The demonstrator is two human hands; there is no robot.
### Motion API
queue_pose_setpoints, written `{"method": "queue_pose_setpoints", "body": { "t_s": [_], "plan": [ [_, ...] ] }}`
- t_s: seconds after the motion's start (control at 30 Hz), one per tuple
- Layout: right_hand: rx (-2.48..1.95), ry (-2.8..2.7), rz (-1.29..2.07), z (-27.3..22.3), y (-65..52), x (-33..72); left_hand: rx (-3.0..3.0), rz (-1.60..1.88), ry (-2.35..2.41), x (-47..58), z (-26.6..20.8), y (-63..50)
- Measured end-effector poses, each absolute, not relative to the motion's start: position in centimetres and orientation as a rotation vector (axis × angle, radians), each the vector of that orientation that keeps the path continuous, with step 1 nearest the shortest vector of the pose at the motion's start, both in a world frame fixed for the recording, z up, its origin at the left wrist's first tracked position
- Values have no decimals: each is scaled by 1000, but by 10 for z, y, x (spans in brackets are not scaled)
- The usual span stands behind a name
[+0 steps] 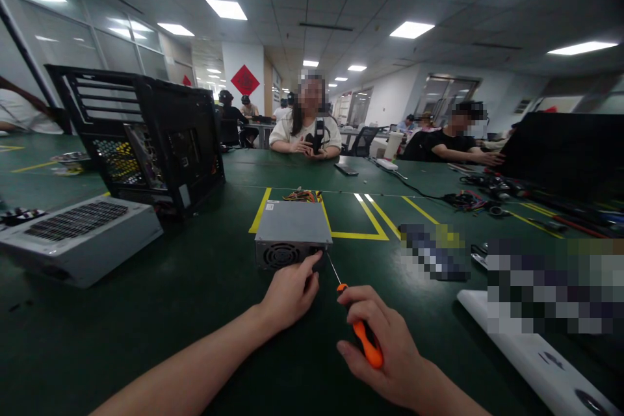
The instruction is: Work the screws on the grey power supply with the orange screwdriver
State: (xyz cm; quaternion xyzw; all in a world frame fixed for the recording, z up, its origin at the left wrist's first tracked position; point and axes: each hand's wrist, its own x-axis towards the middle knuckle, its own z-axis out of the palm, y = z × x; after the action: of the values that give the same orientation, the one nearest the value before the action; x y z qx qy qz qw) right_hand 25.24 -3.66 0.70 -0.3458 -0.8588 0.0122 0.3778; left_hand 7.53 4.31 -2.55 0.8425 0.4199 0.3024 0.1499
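A grey computer power supply (295, 224) rests on the green table in front of me, its fan grille facing my way. My left hand (288, 296) reaches to its front right; the stretched index finger touches the face by the socket, thumb apart, while the other fingers are curled and partly hidden. My right hand (385, 338) holds an orange and black screwdriver (366, 344) loosely by the handle. Its thin shaft slants up to the right front edge of the power supply, close to my left fingertip. Whether the tip sits on a screw is too small to tell.
At left stand an open black computer case (156, 136) and a second power supply (82, 240). Cables (480, 198) and a black panel (575, 162) lie at right, near a white object (531, 344). A person (307, 120) sits opposite, beyond a phone (346, 169).
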Motion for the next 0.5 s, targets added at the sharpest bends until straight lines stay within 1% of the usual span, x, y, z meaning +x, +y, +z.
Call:
{"method": "queue_pose_setpoints", "body": {
  "t_s": [0.13,0.33,0.5],
  "plan": [
    [-845,-2266,-73,10,-38,250,2450,846,1193,76,-24,41],
    [-906,-2199,29,10,-38,250,2473,774,1142,76,-22,40],
    [-842,-2229,-121,12,-39,249,2491,751,1162,75,-23,41]
  ]
}}
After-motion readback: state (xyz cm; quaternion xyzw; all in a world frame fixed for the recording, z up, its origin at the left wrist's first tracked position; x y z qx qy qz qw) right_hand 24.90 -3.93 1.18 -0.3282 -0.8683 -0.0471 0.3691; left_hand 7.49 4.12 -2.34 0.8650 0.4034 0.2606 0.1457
